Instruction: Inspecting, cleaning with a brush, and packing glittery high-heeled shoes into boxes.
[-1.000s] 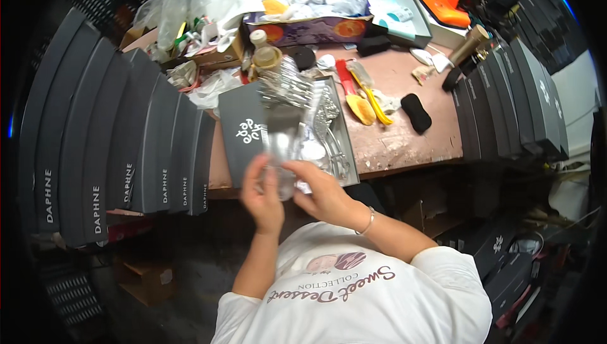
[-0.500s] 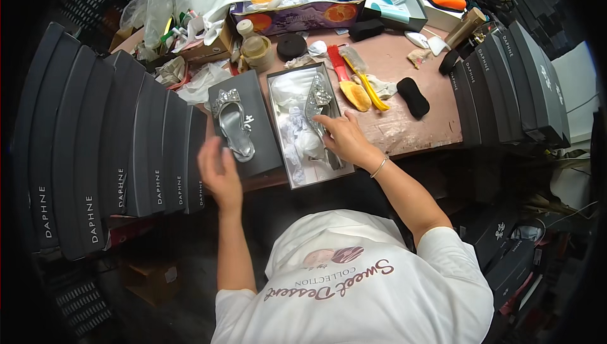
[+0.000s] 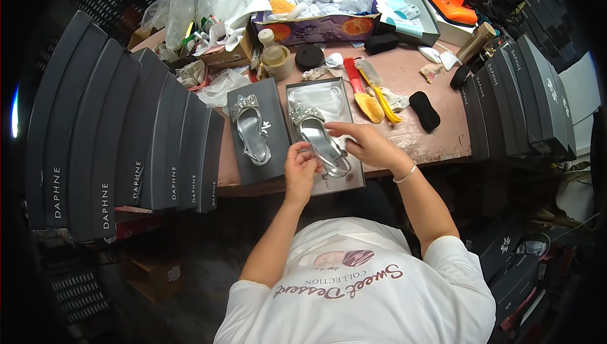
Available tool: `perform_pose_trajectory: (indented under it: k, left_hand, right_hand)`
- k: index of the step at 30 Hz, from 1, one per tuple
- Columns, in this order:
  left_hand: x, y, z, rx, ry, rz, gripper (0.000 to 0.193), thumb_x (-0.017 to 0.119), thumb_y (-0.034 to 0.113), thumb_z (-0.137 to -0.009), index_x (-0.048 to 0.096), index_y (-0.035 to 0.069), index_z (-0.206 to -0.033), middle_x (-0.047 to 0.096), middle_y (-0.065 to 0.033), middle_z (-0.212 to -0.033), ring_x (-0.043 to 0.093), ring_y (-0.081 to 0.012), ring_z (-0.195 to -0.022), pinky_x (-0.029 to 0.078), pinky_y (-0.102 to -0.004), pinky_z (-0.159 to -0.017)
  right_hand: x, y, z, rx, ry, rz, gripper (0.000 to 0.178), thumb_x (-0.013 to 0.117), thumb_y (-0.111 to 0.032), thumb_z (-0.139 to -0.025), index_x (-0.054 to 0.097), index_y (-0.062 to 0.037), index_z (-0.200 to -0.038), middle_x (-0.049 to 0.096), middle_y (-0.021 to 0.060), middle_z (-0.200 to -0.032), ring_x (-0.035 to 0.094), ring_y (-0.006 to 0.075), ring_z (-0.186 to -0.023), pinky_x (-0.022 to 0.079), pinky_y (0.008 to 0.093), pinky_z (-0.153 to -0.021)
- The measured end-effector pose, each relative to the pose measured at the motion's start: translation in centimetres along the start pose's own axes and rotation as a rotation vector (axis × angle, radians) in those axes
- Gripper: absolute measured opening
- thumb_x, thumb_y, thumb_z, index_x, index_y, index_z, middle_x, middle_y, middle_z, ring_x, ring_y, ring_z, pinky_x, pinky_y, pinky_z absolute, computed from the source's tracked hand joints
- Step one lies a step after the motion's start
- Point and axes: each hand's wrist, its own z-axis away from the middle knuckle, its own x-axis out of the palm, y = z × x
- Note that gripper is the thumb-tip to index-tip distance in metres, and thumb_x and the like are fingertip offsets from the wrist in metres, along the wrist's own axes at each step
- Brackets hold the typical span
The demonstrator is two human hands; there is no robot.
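A silver slingback sandal (image 3: 311, 130), its toe band covered in sparkling stones, lies sole down over an open shoe box (image 3: 358, 178). My left hand (image 3: 302, 170) is closed with curled fingers at the sandal's left side, near the heel. From the right, my right hand (image 3: 373, 145) grips its edge by the strap, partly covering it. White tissue paper (image 3: 316, 101) shows in the box beyond the toe. The matching sandal (image 3: 253, 130) rests on a dark grey box lid (image 3: 276, 145) to the left.
Stacked grey shoe boxes flank me on the left (image 3: 120, 135) and right (image 3: 525, 104). Behind the open box lie a red brush (image 3: 353, 73), a yellow-handled brush (image 3: 383, 104) and a black pad (image 3: 424, 111). A carton of white wads (image 3: 316, 28) stands farther back.
My left hand has moved right from beside the lid to the sandal over the box. That sandal has turned from its side to face up. The crumpled paper beside it is no longer visible.
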Motion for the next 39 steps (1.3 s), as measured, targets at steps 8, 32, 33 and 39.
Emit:
perform_pose_trajectory:
  k: [8, 32, 33, 39]
  left_hand:
    - [-1.3, 1.2, 0.0, -0.031, -0.096, 0.28, 0.034, 0.047, -0.003, -0.082, 0.044, 0.006, -0.115, 0.057, -0.0037, -0.087, 0.052, -0.0068, -0.069, 0.043, -0.0188, -0.062]
    - [-3.0, 4.6, 3.1, 0.016, -0.099, -0.175, 0.032, 0.064, -0.005, -0.078, 0.057, 0.001, -0.108, 0.056, -0.0078, -0.102, 0.057, -0.0166, -0.097, 0.048, -0.0278, -0.079]
    - [-2.8, 4.6, 3.2, 0.197, -0.041, -0.458, 0.032, 0.065, -0.006, -0.076, 0.058, 0.002, -0.106, 0.056, -0.009, -0.102, 0.057, -0.0202, -0.097, 0.048, -0.0306, -0.081]
    - [-1.3, 5.8, 5.0, 0.724, 0.2, -1.289, 0.018, 0.069, 0.002, -0.067, 0.063, 0.006, -0.084, 0.055, -0.008, -0.091, 0.053, -0.0264, -0.092, 0.039, -0.0398, -0.084]
  right_hand:
    - [2.3, 2.1, 2.4, -0.251, 0.049, 0.382, 0.041, 0.067, -0.007, -0.078, 0.061, -0.0156, -0.118, 0.055, 0.008, -0.126, 0.046, 0.0268, -0.121, 0.032, 0.0408, -0.105]
    - [9.0, 0.6, 1.5, -0.167, 0.232, -0.205, 0.021, 0.066, -0.006, -0.082, 0.064, -0.0026, -0.103, 0.065, 0.0134, -0.098, 0.062, 0.0291, -0.088, 0.049, 0.0343, -0.076]
    - [9.2, 0.7, 1.5, -0.163, 0.241, -0.214, 0.022, 0.066, -0.006, -0.082, 0.064, -0.0027, -0.103, 0.065, 0.0133, -0.099, 0.062, 0.029, -0.089, 0.049, 0.0345, -0.077]
    - [9.1, 0.8, 1.1, -0.293, 0.236, -0.032, 0.022, 0.068, -0.008, -0.08, 0.065, -0.0047, -0.102, 0.065, 0.0104, -0.098, 0.061, 0.0272, -0.09, 0.045, 0.0349, -0.08]
